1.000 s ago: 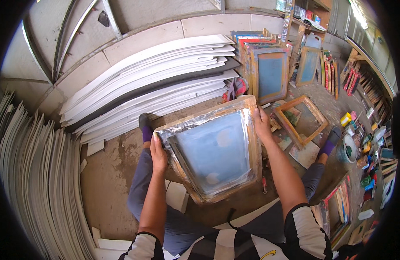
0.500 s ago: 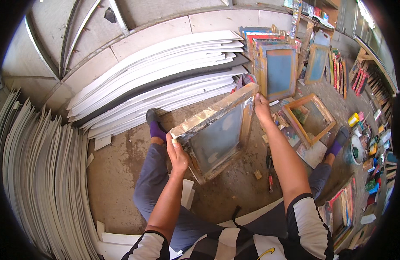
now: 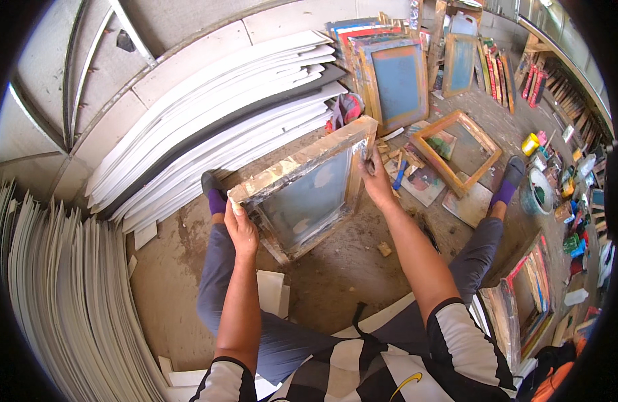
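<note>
A tape-covered wooden screen printing frame with a blue-grey mesh stands tilted between my legs. My left hand is closed round its upper left corner, thumb on the near face. At the upper right side, my right hand grips the frame's edge with partly bent fingers, and dark smudges show on them. Whether the frame's lower edge touches the floor is hard to tell. Beyond my right hand, an empty wooden frame lies on the floor over some flat boards.
White sheets are stacked along the wall, and more sheets stand at left. Several mesh frames lean at the back. Paint containers crowd the right side. A blue-handled tool lies near my right hand. Further frames lean at lower right.
The view has swung, so the surroundings sit further left. Both hands still have the screen printing frame; my right hand's fingers have shifted on its edge, showing more in front.
</note>
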`<state>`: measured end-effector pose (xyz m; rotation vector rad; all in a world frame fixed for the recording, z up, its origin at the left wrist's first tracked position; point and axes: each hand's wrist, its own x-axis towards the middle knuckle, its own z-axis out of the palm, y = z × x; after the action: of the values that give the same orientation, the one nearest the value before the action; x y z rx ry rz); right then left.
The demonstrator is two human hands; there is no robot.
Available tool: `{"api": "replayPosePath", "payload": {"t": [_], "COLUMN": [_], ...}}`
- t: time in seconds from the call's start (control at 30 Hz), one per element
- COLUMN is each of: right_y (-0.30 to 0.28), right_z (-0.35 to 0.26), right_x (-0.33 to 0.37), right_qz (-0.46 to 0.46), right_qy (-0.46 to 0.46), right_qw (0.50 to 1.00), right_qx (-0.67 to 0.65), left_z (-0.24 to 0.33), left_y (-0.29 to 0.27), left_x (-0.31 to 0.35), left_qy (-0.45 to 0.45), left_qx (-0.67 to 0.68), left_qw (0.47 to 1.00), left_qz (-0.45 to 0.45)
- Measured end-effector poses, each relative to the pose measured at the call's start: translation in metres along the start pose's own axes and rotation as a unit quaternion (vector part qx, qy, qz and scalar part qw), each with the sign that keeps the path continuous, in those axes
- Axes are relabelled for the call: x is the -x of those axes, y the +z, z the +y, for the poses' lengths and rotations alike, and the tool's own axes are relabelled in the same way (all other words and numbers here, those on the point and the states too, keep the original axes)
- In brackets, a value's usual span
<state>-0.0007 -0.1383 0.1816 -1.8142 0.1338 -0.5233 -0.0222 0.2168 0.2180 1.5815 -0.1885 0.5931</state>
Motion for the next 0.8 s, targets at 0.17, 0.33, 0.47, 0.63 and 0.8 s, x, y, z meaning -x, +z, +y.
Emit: {"api": "replayPosePath", "payload": {"t": [0.17,0.33,0.47,0.63,0.8], "right_y": [-0.006,0.029,0.067,0.105,0.119], "right_z": [0.02,-0.051,-0.089,-0.114,-0.134], "right_x": [0.037,0.105,0.139,0.146,0.133], "right_qz": [0.0,-0.089,-0.077,0.043,0.148], "right_qy": [0.031,0.02,-0.086,-0.149,-0.226], "right_qw": [0.999,0.996,0.991,0.985,0.962], "right_qx": [0.033,-0.023,-0.071,-0.075,-0.026], "left_z": [0.06,0.067,0.073,0.069,0.059], "left_y": [0.032,0.036,0.055,0.072,0.077], "left_x": [-0.008,-0.019,-0.023,-0.018,-0.018], "left_qy": [-0.013,-0.032,-0.022,-0.004,-0.009], "left_qx": [-0.002,0.022,0.013,0.014,-0.006], "left_qw": [0.998,0.996,0.997,1.0,0.999], "left_qz": [-0.063,-0.074,-0.067,-0.008,0.033]}}
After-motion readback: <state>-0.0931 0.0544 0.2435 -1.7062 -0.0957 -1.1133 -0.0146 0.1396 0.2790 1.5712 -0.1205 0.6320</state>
